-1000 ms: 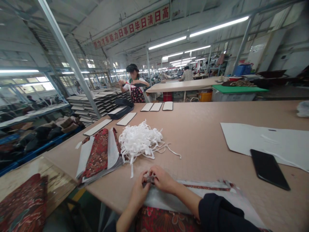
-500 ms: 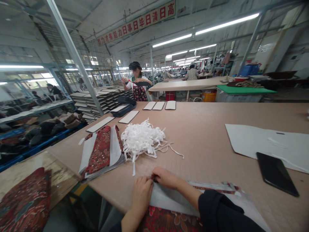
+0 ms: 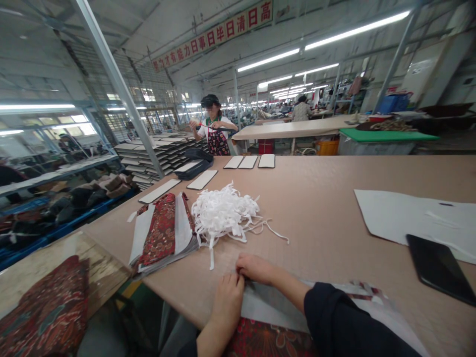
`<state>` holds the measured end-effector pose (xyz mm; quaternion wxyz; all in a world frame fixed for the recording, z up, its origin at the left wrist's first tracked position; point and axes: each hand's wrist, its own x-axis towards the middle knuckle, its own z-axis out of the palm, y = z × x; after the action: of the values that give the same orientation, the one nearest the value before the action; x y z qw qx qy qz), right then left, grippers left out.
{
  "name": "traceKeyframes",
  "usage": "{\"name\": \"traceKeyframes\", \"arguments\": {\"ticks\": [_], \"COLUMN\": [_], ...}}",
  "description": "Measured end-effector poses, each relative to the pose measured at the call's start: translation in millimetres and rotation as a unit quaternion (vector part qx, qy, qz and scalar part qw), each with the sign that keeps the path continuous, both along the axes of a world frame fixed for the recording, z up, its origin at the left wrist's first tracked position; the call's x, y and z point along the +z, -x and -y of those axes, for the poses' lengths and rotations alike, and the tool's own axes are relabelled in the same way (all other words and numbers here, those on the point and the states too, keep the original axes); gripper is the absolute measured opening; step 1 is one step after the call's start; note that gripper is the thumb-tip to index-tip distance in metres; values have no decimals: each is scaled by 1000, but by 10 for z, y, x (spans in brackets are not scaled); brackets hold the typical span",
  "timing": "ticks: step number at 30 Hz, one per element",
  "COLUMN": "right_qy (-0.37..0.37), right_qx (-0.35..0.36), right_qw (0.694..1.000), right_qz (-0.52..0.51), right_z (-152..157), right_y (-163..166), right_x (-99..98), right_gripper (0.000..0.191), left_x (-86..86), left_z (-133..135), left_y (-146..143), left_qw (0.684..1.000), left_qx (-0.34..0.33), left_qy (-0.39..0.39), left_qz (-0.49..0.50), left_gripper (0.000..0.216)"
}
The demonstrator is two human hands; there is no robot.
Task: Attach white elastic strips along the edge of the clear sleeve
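though cluttered, tan table (image 3: 316, 198), striplit workshop (image 3: 167, 25)

Fabric (image 3: 275, 339) nearest, strips (image 3: 225, 210) beyond, sheet (image 3: 394, 213) at right

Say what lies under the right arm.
Under the right arm lies a pale sheet, showing on the arm's near side, with brown table beyond. The stretch directly beneath is covered, as is anything in the right hand.

Factory workshop: long worktable (image 3: 316, 193), tube lights (image 3: 357, 30), red-lettered banner (image 3: 212, 35), stacked panels (image 3: 173, 152)
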<state>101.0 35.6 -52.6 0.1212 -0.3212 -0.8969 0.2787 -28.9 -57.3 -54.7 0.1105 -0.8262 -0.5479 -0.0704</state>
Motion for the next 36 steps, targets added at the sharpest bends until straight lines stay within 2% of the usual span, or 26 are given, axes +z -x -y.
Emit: {"name": "traceKeyframes", "arguments": {"ticks": [10,20,23,27,30,32,34,36], "right_qy": [12,-28,-44,-78,-173,-226,-233,-205], "right_qx": [-43,-79,-104,-143,-106,-76,-96,-150], "right_qw": [999,995,992,986,978,967,959,954], "right_qz": [20,55,63,46,52,88,130,156], "right_z": [-49,40,61,190,404,571,731,858], "right_y": [-3,73,122,91,-140,-430,-808,-1215], "right_x": [-67,-24,-61,-75,-60,-52,-42,-23], "right_gripper": [18,17,19,21,13,9,7,6], "left_x": [8,-1,-26,-55,8,88,171,236], "left_z": [-8,-7,-32,-73,-90,-104,-132,-169], "left_y": [-14,-14,-6,3,3,15,31,21], "left_qw": [998,997,998,999,997,995,993,993], "left_qx": [35,50,42,0,-15,-10,-8,-12], "left_qy": [60,59,47,29,54,79,99,105], "left_qz": [6,14,14,37,55,63,68,62], "left_gripper": [32,30,30,32,31,30,28,25]}}
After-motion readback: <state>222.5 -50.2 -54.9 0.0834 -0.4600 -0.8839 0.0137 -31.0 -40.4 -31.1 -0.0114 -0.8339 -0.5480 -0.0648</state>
